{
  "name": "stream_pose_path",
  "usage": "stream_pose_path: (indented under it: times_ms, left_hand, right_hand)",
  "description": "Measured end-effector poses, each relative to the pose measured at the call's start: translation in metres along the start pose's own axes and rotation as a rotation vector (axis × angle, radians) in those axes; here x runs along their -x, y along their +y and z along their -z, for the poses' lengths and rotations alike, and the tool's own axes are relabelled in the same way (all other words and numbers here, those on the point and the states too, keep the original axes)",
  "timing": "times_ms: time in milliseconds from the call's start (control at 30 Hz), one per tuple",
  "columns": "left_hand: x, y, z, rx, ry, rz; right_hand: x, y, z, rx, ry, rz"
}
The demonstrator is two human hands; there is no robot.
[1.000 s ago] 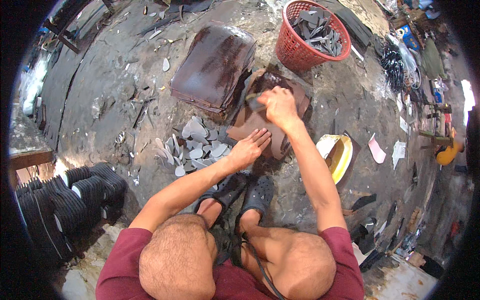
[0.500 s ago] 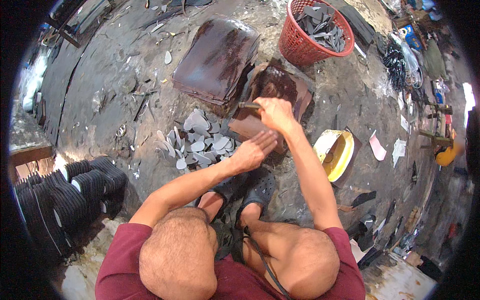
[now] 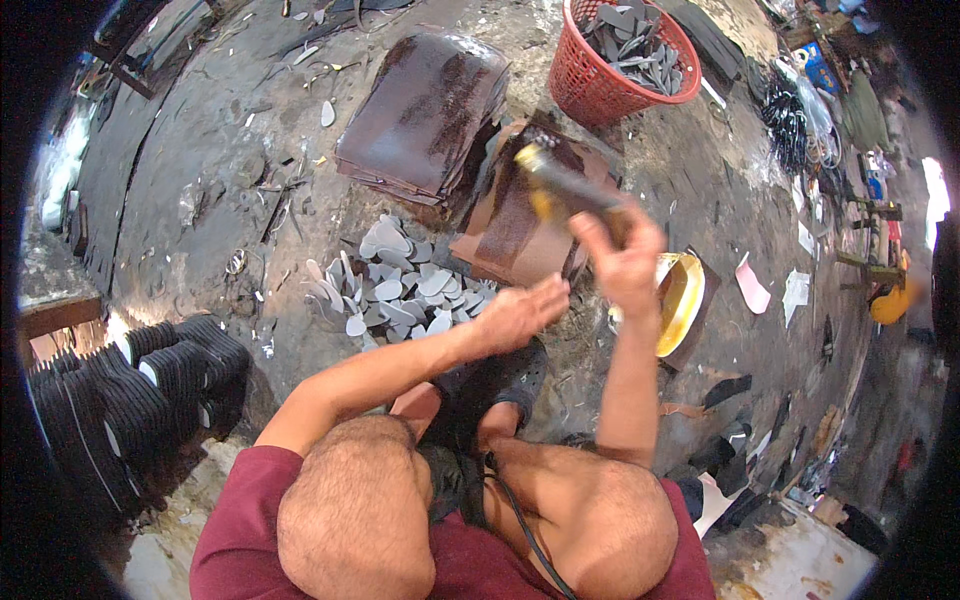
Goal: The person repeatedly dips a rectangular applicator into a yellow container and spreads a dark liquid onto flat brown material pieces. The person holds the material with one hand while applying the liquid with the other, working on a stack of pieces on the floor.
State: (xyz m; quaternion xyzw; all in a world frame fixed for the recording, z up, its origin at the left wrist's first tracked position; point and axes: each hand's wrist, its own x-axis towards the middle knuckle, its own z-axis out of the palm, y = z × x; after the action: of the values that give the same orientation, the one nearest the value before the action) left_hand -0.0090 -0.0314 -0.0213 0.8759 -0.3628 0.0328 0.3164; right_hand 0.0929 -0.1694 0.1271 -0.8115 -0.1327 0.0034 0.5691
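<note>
My right hand is closed around the dark handle of a brush, which is smeared by motion and yellowish at its far end. The brush is over a brown sheet that lies on a small stack, partly coated dark and wet-looking. My left hand is stretched out with straight fingers at the near edge of that sheet; whether it touches cannot be made out. Just right of my right hand, and partly hidden by it, stands a cut-open white tub with yellow inside. Grey insole-shaped pieces lie heaped left of the sheet.
A taller pile of dark coated sheets lies beyond the heap. Behind the work sheet stands a red basket full of grey pieces. Rows of black soles stand at the left. Scraps litter the floor at the right.
My right hand has lifted off the sheet and moved right and nearer, toward the tub, with the brush swinging up. My left hand has shifted slightly right and nearer.
</note>
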Motion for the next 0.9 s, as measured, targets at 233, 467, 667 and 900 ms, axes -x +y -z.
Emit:
stream_pose_path:
  times_ms: [233,467,667,900]
  left_hand:
    - [-0.014,-0.031,0.016,-0.179,-0.181,0.187]
    - [0.007,-0.03,0.016,-0.148,-0.152,0.198]
    - [0.01,-0.031,0.02,-0.167,-0.179,0.194]
    - [0.011,-0.032,0.018,-0.147,-0.142,0.171]
  right_hand:
    - [-0.067,0.008,0.067,0.349,0.077,0.165]
    - [-0.105,0.123,-0.007,0.629,-0.478,0.25]
    - [-0.161,0.125,-0.02,0.874,-0.536,0.099]
    - [-0.126,0.122,0.052,0.95,-0.455,-0.236]
